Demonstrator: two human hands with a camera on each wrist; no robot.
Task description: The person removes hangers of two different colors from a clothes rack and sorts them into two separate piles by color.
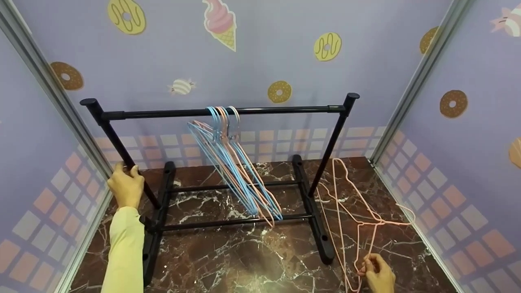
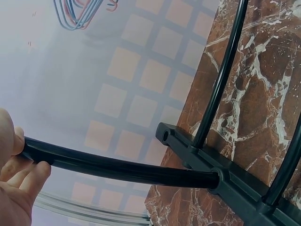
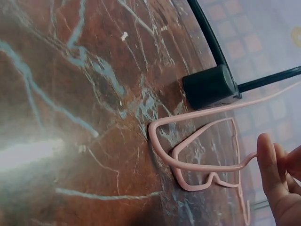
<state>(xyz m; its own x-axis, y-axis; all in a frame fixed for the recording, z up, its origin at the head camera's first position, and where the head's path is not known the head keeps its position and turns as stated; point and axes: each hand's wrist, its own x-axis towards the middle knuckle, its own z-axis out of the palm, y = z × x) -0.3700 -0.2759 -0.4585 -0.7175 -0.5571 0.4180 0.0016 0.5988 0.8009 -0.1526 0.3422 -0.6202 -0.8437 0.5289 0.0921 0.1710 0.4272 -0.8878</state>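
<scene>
A black clothes rack (image 1: pixel 285 110) stands on the floor, with several blue and pink wire hangers (image 1: pixel 234 171) hooked near the middle of its top bar. My left hand (image 1: pixel 127 187) grips the rack's left upright post (image 2: pixel 117 168) partway up, fingers and thumb around it. To the right of the rack, overlapping pink hangers (image 1: pixel 345 211) lie on the floor. My right hand (image 1: pixel 379 274) pinches a pink hanger (image 3: pixel 207 167) there by its wire, between thumb and fingers. That hanger's hook (image 1: pixel 411 213) points toward the right wall.
Brown marbled floor (image 1: pixel 228 260) lies under the rack. Purple walls (image 1: pixel 260 53) with sweets and tile patterns enclose it at the back and on both sides. The rack's right foot (image 1: pixel 325 248) stands just left of the pink hangers.
</scene>
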